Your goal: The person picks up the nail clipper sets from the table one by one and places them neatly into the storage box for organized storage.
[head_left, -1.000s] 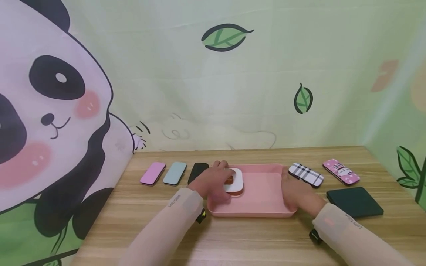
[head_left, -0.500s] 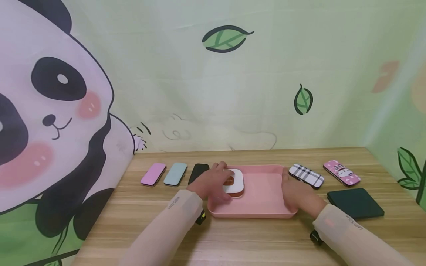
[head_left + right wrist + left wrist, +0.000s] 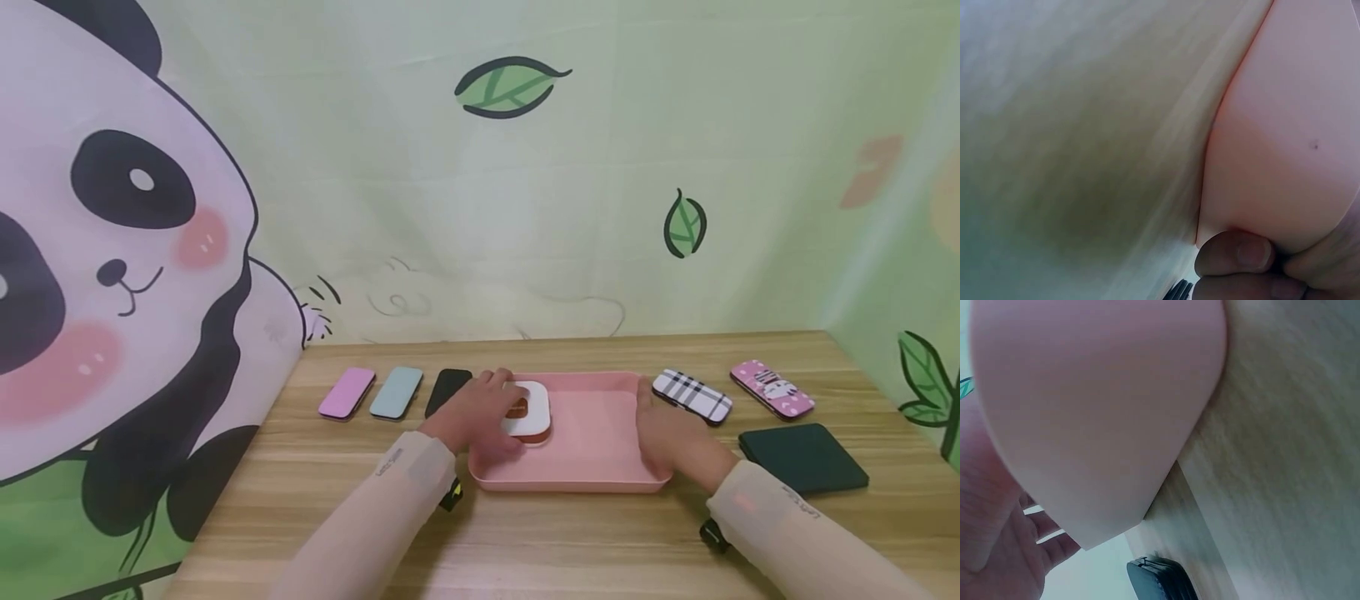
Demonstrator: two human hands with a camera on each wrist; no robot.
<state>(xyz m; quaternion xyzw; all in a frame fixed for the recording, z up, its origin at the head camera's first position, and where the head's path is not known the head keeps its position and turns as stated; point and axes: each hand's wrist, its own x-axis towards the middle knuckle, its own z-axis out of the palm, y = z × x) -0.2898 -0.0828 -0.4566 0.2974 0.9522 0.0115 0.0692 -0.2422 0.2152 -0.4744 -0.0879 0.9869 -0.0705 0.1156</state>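
Observation:
A shallow pink tray (image 3: 592,437) rests on the wooden table between my hands. In its left part sits a white square box (image 3: 537,404) with rounded corners, a brown label and a brown lower edge. My left hand (image 3: 480,417) reaches over the tray's left rim and grips this box, thumb at the front and fingers at the back. My right hand (image 3: 667,429) holds the tray's right side. In the right wrist view its curled fingers (image 3: 1235,253) press against the pink outer wall (image 3: 1279,150). The left wrist view shows the tray's outer wall (image 3: 1104,412), which hides the box.
Left of the tray lie slim pink (image 3: 347,393), light blue (image 3: 397,393) and black (image 3: 448,390) cases. To the right lie a plaid case (image 3: 692,396), a pink patterned case (image 3: 772,389) and a flat dark green item (image 3: 803,458). A printed cloth (image 3: 450,208) hangs behind.
Both hands, the box and the tray keep nearly the same places. Only a slight shift of the head view shows.

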